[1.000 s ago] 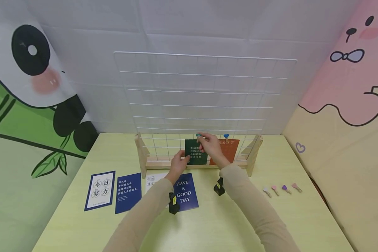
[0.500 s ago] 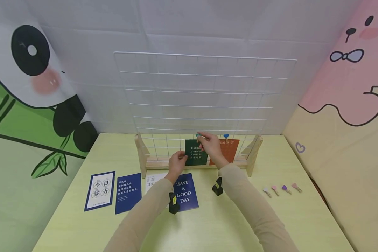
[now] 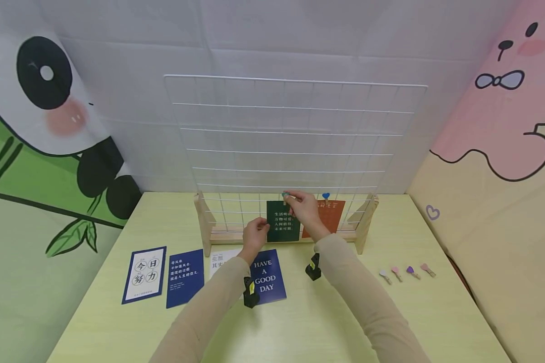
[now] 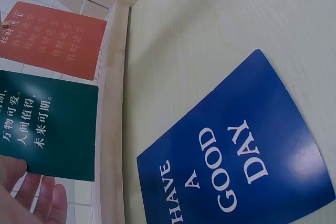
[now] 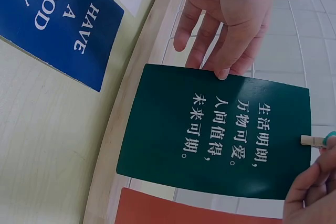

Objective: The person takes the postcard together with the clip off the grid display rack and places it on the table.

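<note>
A green card (image 3: pixel 282 224) with white writing stands against the wire grid in the head view. My left hand (image 3: pixel 255 237) pinches its left edge, the thumb on the front and the fingers behind, as the right wrist view shows. At the card's top edge my right hand (image 3: pixel 305 209) holds a small wooden clothespin (image 5: pixel 313 141) with a teal heart. The clothespin's tip overlaps the card's top edge in the right wrist view. Beside it an orange card (image 3: pixel 332 217) hangs from a blue-heart clothespin (image 3: pixel 326 196), partly hidden by my right hand.
The white wire grid stands in a wooden base (image 3: pixel 203 224). On the table (image 3: pixel 300 327) lie a blue-bordered card (image 3: pixel 144 275), a blue card (image 3: pixel 184 277), a partly covered white card (image 3: pixel 222 259) and a HAVE A GOOD DAY card (image 3: pixel 268 276). Several heart clothespins (image 3: pixel 412 273) lie at right.
The green card has dropped slightly at its lower edge. My left hand has shifted a little left on the card's edge, and my right wrist slightly left. The right hand still holds the clothespin.
</note>
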### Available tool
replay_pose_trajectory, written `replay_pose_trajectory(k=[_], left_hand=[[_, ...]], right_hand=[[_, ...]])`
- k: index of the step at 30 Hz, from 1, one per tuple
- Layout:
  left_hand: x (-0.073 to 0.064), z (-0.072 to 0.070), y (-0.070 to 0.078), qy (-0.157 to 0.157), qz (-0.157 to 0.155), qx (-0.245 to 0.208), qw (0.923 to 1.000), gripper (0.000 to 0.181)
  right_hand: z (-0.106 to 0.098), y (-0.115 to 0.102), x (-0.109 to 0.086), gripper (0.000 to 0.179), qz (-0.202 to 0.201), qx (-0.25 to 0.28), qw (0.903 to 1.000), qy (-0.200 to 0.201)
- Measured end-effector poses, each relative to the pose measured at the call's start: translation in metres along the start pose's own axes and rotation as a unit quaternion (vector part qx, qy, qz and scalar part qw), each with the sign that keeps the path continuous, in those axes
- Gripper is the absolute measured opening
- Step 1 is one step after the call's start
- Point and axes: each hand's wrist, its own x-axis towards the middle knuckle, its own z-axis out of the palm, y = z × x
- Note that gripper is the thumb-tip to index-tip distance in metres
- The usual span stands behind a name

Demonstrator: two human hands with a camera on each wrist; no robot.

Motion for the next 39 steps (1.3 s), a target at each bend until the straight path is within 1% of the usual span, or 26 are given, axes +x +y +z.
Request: replay_pose_trajectory(k=[7, 13, 16, 22, 30, 39], left_hand=[[0.000, 0.000, -0.001, 0.003, 0.002, 0.000, 1.0000, 0.017], [-0.001, 0.000, -0.002, 0.004, 0.005, 0.000, 1.0000, 0.017], [-0.003, 0.001, -0.003, 0.003, 0.002, -0.003, 1.0000, 0.017], [-0.006, 0.002, -0.005, -0.007, -0.006, -0.019, 0.9998, 0.017], [-0.010, 0.001, -0.006, -0.005, -0.004, -0.024, 0.9997, 0.016], [-0.013, -0.001, -0.010, 0.003, 0.014, -0.026, 0.9996, 0.015]], right_hand=[[-0.001, 0.000, 0.000, 0.022, 0.000, -0.015, 0.9999, 0.004], [-0.002, -0.002, 0.000, 0.023, 0.004, -0.044, 0.9990, 0.008], [-0.002, -0.002, 0.000, 0.023, -0.001, -0.053, 0.9986, 0.011], [-0.001, -0.001, 0.000, 0.022, -0.013, -0.049, 0.9985, 0.022], [0.000, -0.002, 0.000, 0.019, -0.038, -0.043, 0.9977, 0.036], [-0.003, -0.006, -0.003, 0.019, -0.044, -0.040, 0.9978, 0.027]])
